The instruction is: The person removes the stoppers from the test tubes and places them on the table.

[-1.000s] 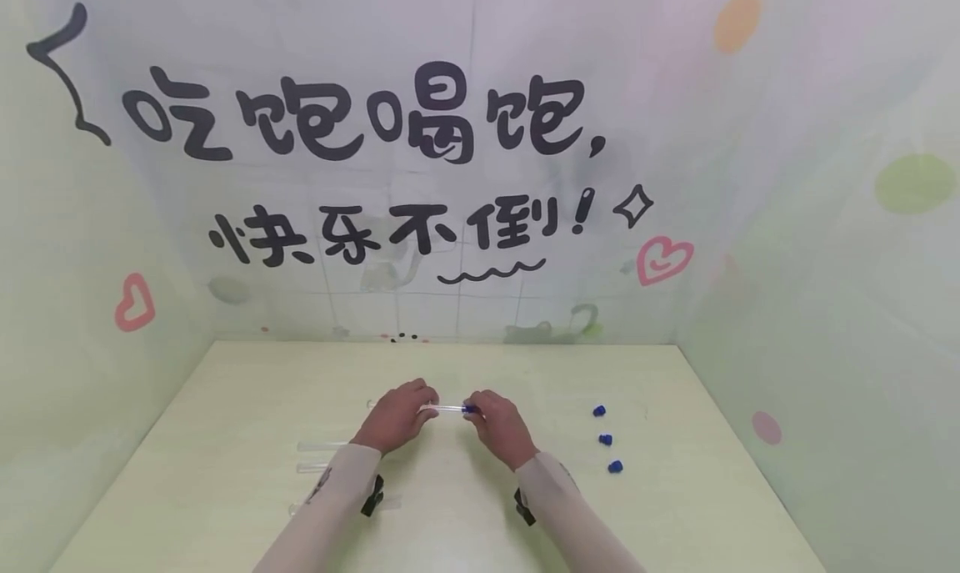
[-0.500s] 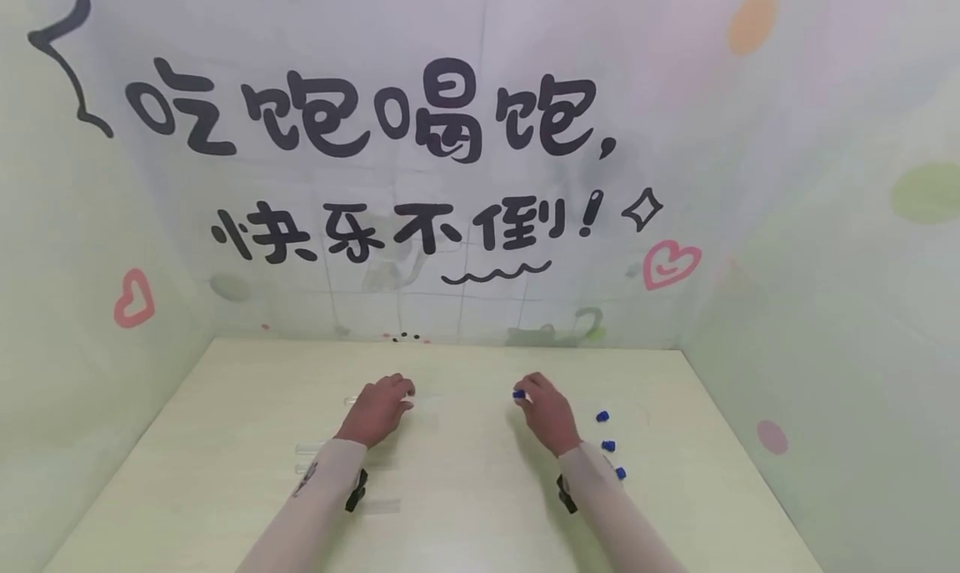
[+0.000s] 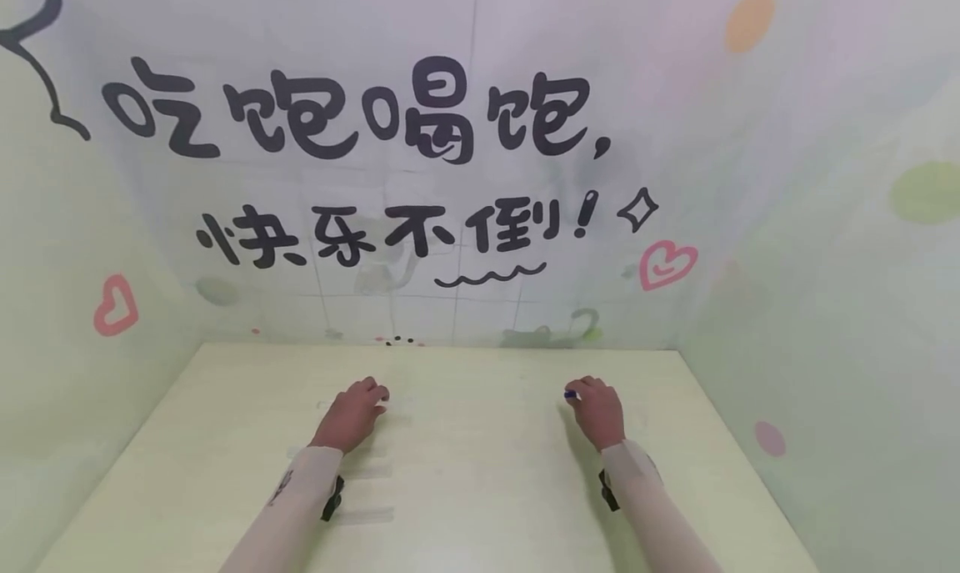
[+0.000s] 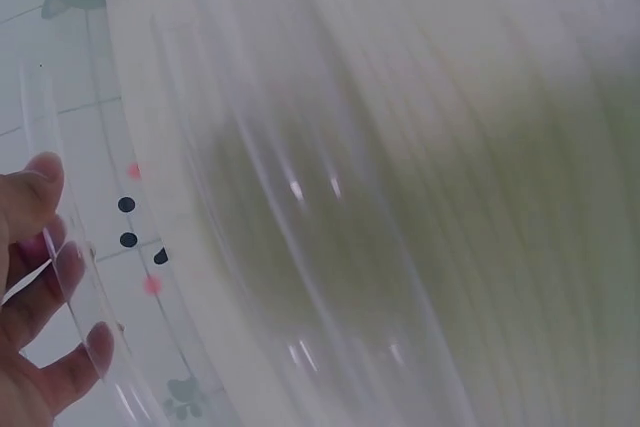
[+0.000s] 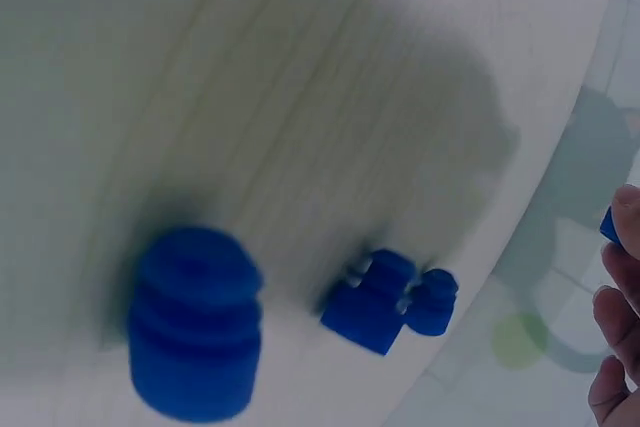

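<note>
My left hand (image 3: 351,414) holds a clear test tube (image 4: 130,387) above the left part of the table, its fingers and thumb curled about the glassy side. Between thumb and fingers of my right hand (image 3: 597,410) is a small blue stopper (image 3: 571,394), only partly visible in the right wrist view. Beneath that hand, three more stoppers lie on the table: a large-looking near one (image 5: 195,327), a middle one (image 5: 370,297) and a far one (image 5: 432,302). In the head view the right hand and arm hide them.
Several clear tubes lie left of centre, such as a front tube (image 3: 363,515), partly covered by the left forearm. The pale wooden table (image 3: 480,490) is bordered by a printed cloth backdrop (image 3: 480,314) at the back and sides.
A second ago both hands met at the tube, with the blue stopper at its right end. They have parted: the left went left with the tube, the right went right with the stopper.
</note>
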A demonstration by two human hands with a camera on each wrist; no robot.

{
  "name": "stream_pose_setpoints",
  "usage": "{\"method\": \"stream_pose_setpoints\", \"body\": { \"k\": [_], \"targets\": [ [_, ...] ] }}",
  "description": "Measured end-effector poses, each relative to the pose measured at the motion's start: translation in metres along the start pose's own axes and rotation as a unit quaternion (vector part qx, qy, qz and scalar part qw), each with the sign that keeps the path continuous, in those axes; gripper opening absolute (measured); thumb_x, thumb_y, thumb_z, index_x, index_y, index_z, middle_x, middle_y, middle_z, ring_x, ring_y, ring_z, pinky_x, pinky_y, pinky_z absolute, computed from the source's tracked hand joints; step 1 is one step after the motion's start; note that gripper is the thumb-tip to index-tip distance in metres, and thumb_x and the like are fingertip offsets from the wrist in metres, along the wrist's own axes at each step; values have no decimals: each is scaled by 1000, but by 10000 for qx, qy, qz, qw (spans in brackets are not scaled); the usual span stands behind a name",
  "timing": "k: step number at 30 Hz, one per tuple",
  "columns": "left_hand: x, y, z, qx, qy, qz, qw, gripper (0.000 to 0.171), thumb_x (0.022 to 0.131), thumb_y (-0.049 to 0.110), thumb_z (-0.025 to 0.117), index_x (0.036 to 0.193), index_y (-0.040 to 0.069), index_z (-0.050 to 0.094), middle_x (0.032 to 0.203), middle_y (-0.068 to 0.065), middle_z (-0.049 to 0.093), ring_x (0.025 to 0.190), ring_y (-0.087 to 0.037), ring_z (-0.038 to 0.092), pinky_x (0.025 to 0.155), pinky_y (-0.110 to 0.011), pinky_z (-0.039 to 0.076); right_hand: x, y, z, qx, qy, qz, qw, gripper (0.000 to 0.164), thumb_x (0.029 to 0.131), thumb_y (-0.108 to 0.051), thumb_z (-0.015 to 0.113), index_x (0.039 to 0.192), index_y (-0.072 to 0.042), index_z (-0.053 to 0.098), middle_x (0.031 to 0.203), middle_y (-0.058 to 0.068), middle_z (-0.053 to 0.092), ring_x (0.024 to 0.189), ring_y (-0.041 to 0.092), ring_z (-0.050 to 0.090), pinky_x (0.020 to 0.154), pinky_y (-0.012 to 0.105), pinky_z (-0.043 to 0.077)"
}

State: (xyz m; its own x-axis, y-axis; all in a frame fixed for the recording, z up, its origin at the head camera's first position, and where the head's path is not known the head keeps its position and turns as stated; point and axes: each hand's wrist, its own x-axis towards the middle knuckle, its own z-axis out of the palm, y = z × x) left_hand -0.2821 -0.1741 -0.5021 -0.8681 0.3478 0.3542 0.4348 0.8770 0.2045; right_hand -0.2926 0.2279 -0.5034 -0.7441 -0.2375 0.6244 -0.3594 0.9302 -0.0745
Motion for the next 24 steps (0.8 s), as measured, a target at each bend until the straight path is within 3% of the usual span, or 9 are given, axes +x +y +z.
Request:
{"method": "stream_pose_setpoints", "body": {
  "k": [5,14,24],
  "targets": [
    [-2,-3,0,-48,-274,-186,9994,14,75,7,69,87,11,62,76,1,49,65,-15,50,56,-31,41,-7,20,-2,12,-62,198,9998,10,68,-10,73,76,-10,67,70,5,63,60,22,55,50,35,39],
    [-3,-6,-7,33,-476,-315,9984,13,75,6,68,86,10,62,77,0,50,68,-18,52,57,-31,42,-13,37,1,-245,-1034,854,9907,10,71,-12,72,81,-11,70,76,8,67,65,26,61,53,39,42],
    [-6,-14,2,74,-881,-587,9943,12,76,9,68,86,12,61,77,0,51,69,-18,51,57,-33,43,-16,39,0,-515,-1786,1126,9761,12,73,-12,69,84,-16,71,80,4,68,70,24,59,57,38,39]
  ]
}}
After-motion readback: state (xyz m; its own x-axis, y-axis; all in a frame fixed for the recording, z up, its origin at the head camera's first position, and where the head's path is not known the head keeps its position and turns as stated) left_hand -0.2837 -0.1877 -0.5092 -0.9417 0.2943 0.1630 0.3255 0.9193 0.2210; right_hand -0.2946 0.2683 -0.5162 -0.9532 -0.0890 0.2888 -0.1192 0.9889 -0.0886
